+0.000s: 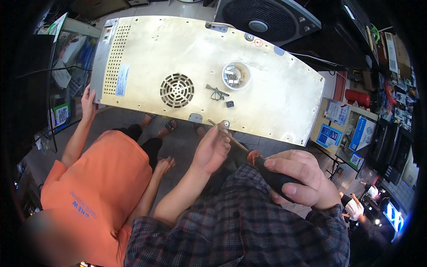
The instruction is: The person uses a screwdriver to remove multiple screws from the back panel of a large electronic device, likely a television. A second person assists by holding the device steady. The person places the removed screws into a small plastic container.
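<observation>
Right hand (299,178): closing fully around the black handle of one screwdriver (249,153), thumb lying along the grip. Left hand (212,149): fingers pinching lightly at the thin metal shaft, steadying it just short of the tip.

Screwdriver, one: pointing up and left, its tip meeting a screw boss (225,123) at the near edge of the panel. Judged stiff and light; the ribbed handle near the red collar is offering the sure grip, while the bare shaft is likely slippery and fit only for guiding.

Back panel (271,93), one: a large cream metal sheet lying flat, carrying one round fan grille (177,90) and one strip of perforations along its left end. Judged rigid, fairly heavy and awkward; best taken by its edges, which may be sharp.

Resting on the panel: one small round dish (236,75) holding loose small parts, count not readable; one dark bent clip (216,92); one small black block (229,104).

Beside: one person in an orange shirt (100,187), one of their hands touching the panel's left edge.

Beyond: one dark floor fan (267,20).
</observation>
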{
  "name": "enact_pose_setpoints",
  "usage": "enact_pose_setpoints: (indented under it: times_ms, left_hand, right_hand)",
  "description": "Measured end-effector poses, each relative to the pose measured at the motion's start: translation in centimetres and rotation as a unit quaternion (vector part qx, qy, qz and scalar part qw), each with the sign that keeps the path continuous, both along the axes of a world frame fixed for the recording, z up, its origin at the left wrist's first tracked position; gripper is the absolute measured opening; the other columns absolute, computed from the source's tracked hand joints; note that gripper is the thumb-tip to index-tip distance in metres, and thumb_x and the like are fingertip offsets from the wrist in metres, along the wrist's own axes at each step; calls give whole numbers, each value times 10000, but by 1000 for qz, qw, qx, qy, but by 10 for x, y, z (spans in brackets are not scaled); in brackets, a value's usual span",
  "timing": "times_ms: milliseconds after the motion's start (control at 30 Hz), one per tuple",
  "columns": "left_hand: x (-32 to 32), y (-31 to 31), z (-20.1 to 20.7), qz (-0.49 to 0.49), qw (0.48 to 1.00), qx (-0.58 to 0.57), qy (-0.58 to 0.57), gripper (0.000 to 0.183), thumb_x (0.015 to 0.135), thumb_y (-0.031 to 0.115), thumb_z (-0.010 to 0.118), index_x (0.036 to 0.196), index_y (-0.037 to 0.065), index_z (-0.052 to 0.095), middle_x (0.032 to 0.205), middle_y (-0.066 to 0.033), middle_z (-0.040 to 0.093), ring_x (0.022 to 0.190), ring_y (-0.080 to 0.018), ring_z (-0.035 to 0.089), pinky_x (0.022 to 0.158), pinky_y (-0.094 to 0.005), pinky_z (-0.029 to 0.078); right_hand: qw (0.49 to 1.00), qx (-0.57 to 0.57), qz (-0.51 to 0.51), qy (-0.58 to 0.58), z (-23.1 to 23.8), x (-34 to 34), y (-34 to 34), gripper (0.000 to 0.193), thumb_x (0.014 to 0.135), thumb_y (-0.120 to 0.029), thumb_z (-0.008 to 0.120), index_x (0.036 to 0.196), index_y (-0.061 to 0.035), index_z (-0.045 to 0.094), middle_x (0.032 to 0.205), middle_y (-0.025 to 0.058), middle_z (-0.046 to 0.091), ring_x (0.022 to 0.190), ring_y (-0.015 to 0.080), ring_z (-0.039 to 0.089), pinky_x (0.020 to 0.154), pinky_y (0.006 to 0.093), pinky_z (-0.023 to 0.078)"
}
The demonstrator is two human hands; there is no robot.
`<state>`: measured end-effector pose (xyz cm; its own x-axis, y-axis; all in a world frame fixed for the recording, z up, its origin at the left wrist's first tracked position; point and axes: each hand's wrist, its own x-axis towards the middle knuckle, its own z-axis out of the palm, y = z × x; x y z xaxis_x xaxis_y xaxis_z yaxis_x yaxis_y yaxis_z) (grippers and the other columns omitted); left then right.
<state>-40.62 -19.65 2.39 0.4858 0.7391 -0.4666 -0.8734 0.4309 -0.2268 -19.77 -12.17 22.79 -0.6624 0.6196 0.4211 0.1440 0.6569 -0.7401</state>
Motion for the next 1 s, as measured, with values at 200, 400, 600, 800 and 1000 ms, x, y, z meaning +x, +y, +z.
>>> enact_pose_setpoints:
  times_ms: [200, 400, 600, 800, 1000]
  left_hand:
    - [-2, -1, -2, -4, 1000, -2, 20, 278, 1110, 255, 517, 1267, 48, 617, 1071, -69, 702, 925, -160, 707, 800, -286, 581]
    - [-1, -5, -1, -12, 1000, -1, 15, 274, 1110, 254, 514, 1268, 53, 614, 1067, -47, 699, 931, -156, 707, 807, -287, 577]
    - [-1, -5, -8, 14, 998, 24, -58, 332, 1132, 264, 440, 1352, 71, 597, 1176, -110, 735, 1006, -200, 727, 889, -331, 602]
    - [5, -5, 7, 19, 991, 75, -111, 363, 1136, 279, 422, 1421, 94, 551, 1259, -95, 687, 1160, -218, 681, 998, -442, 562]
    - [8, -9, 8, 80, 982, -6, -171, 343, 1135, 288, 436, 1388, 95, 564, 1288, -69, 653, 1108, -221, 674, 992, -454, 557]
  right_hand:
    - [1000, 12, 14, 7, -4, -1, 4, 357, 853, -55, 725, 1167, -53, 555, 1142, 289, 652, 829, 349, 728, 679, 396, 641]
    - [998, -23, 41, -34, 8, -1, 10, 385, 840, -49, 727, 1181, -68, 551, 1139, 287, 655, 826, 346, 728, 683, 391, 642]
    - [997, -33, 52, -49, 11, -4, 12, 409, 827, -48, 743, 1187, -79, 550, 1136, 282, 658, 827, 340, 728, 673, 382, 638]
    - [999, -8, 31, -34, 9, -17, 16, 428, 826, -67, 765, 1209, -89, 576, 1141, 272, 662, 828, 321, 729, 652, 375, 631]
    - [997, -13, 21, -74, 20, -38, 23, 461, 820, -96, 781, 1248, -129, 616, 1143, 213, 670, 820, 270, 717, 631, 336, 610]
